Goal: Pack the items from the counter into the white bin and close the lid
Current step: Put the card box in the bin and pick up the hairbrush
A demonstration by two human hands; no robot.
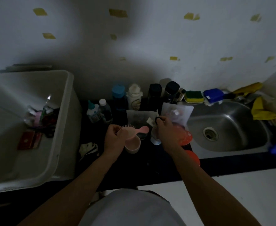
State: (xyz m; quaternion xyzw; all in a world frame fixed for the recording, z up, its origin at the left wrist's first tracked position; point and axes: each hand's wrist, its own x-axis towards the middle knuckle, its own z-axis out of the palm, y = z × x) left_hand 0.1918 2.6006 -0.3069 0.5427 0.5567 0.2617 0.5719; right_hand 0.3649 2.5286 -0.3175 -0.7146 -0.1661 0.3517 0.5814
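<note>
The white bin (63, 128) stands open at the left of the dark counter, with several items lying inside. My left hand (113, 137) grips a pink hairbrush (134, 130) by its head, bristles up, just above a pink cup (133, 145). My right hand (164, 129) pinches a small dark ring-shaped thing (158, 118) over two frosted pouches (177, 111). Bottles (117, 97) stand in a row along the wall.
A steel sink (228, 126) lies to the right, with a green-yellow sponge (193, 96), a blue scrubber (213, 95) and yellow cloths (262, 111) round it. Orange round things (185, 136) sit beside my right wrist. A folded white item (88, 147) lies near the bin.
</note>
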